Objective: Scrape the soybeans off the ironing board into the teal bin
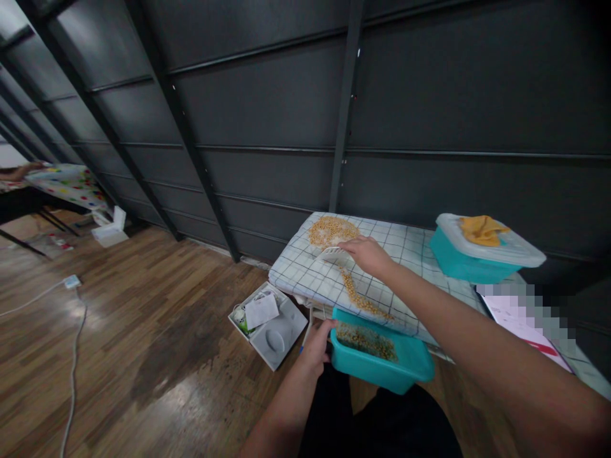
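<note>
The tub [370, 375], teal, with grains [365, 343] inside, was at the near edge of the checked worktop [300, 261], above the person's dark-clothed legs [382, 426]. The left hand [317, 346] had its grip clasped on the tub's left end, by the rim; the right hand [367, 254] reached across the worktop, its grip clenched on a white slotted tool [331, 253] near a spread-out pile [329, 230] of grains. A trail [358, 299] of them slanted from near the tool towards the edge by the tub. Grains could well have dropped to the floor [181, 267] if the tub had slipped away from that edge, since whether the two touched could not be told. A hurried sweep might have scattered some past the rim, and, held at one end only, the tub might have tipped at its far right. Its mouth faced upward; its long axis ran left to right, roughly along the edge, the right end a little nearer the person. The tool pointed leftward from the right hand, its length lying roughly crosswise
</note>
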Tool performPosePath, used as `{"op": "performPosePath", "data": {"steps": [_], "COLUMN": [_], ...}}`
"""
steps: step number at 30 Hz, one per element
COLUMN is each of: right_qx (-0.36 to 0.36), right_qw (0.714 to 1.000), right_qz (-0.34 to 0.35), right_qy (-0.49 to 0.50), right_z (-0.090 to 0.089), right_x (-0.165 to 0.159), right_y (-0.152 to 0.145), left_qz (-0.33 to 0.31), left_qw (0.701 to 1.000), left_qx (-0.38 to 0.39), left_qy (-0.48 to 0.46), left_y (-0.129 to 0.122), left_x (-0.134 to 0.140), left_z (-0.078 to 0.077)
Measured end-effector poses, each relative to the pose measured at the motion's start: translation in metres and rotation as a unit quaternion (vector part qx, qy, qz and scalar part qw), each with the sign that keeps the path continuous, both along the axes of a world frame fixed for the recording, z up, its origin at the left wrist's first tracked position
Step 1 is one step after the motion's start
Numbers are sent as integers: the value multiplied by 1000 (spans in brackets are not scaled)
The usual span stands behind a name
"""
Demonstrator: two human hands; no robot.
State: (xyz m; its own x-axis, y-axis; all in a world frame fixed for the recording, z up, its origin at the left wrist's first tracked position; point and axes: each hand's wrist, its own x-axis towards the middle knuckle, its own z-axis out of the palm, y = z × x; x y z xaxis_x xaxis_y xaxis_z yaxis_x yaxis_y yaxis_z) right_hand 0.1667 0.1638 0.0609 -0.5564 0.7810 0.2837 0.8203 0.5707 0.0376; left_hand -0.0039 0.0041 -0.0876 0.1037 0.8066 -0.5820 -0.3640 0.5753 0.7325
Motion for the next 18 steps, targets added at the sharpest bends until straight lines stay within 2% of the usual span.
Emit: {"op": "performPosePath", "data": {"steps": [6,11,18], "right_qx": [-29,-38,-9], "right_qw": [999,999,998], "right_qz": [15,32,58], "right_qy": [15,7,32], "right_z": [-1,3,-10], "right_x": [11,19,35], "right_y": [-3,-19,-42], "left_qz": [-12,-11,-20], "left_qw": [1000,999,1000], "left_qx": [11,18,22], "left_qy": [22,26,10], "left_y": [-1,-2,1], "left_x": [1,-1,-3], "left_z": [3,3,1]}}
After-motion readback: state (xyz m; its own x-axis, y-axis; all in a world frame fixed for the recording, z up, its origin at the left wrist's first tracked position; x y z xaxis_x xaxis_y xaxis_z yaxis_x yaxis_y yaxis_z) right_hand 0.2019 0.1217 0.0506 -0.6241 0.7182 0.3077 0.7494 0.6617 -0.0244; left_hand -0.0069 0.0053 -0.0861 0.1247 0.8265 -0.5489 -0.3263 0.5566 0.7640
